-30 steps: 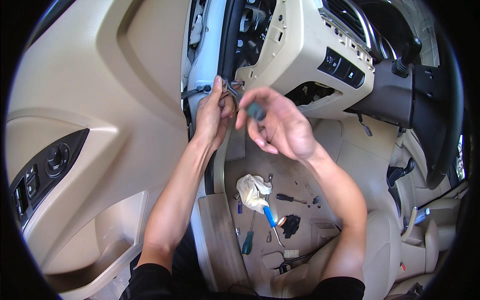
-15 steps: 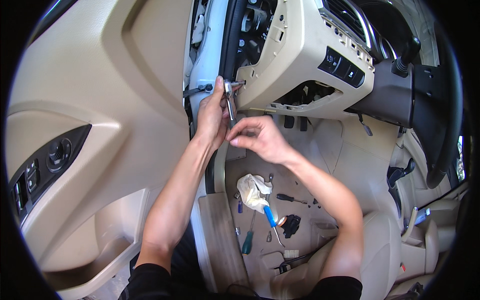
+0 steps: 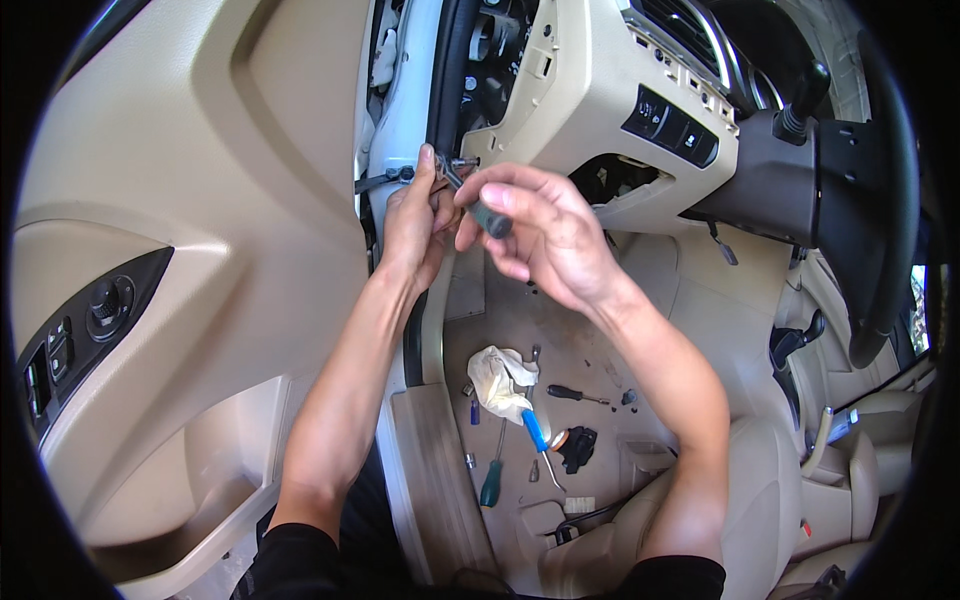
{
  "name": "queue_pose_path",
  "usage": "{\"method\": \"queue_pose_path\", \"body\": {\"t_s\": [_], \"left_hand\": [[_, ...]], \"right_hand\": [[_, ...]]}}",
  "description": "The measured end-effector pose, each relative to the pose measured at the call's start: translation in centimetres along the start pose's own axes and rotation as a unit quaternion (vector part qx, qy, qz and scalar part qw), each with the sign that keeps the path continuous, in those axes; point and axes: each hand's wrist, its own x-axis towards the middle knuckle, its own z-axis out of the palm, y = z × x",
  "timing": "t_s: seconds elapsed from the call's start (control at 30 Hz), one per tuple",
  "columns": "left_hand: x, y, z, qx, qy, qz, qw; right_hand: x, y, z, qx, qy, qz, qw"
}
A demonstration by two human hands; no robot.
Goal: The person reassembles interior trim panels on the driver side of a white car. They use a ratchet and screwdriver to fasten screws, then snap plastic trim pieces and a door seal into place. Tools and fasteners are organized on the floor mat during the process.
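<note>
A ratchet wrench [image 3: 490,219] with a dark grip and shiny metal head sits against the lower left end of the beige dashboard panel [image 3: 562,110]. Its socket end [image 3: 464,161] points right, at the panel's edge. My left hand [image 3: 404,222] is closed around the ratchet's head, with the thumb up; its other fingers are partly hidden. With thumb and fingers, my right hand [image 3: 560,235] grips the dark handle, which slants down toward me. Whatever fastener the socket meets is too small to make out.
The open beige door [image 3: 200,160] stands to the left, the steering wheel [image 3: 890,200] to the right. On the footwell floor lie a white cloth glove [image 3: 497,380], a green-handled screwdriver [image 3: 491,483], a blue-handled hooked tool [image 3: 535,430], a dark-handled screwdriver [image 3: 566,392] and small parts.
The ratchet's handle has swung right and toward me. My right hand has moved up and right with it, its fingers now wrapped around the grip. My left hand stays at the head.
</note>
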Motion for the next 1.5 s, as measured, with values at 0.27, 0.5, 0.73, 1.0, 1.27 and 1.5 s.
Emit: {"method": "queue_pose_path", "body": {"t_s": [0.27,0.5,0.73,1.0,1.27,1.5], "left_hand": [[0.0,0.3,0.0,0.056,-0.022,0.001,0.998],[0.0,0.4,0.0,0.031,-0.012,0.009,0.999],[-0.2,0.8,0.4,0.034,0.009,-0.002,0.999],[0.0,0.3,0.2,0.020,-0.011,0.009,1.000],[-0.2,0.4,0.2,0.040,-0.007,0.002,0.999],[-0.2,0.0,0.3,0.075,0.038,0.015,0.996]], "right_hand": [[0.2,1.3,1.8,-0.309,-0.088,-0.024,0.947],[-0.5,0.9,1.1,-0.263,-0.052,-0.045,0.962],[-0.2,2.3,1.3,-0.304,-0.055,-0.034,0.951],[-1.6,0.5,1.2,-0.533,-0.087,-0.071,0.839],[-0.5,1.2,1.3,-0.463,-0.087,-0.113,0.875],[-1.6,1.1,1.6,-0.411,-0.032,-0.046,0.910]]}}
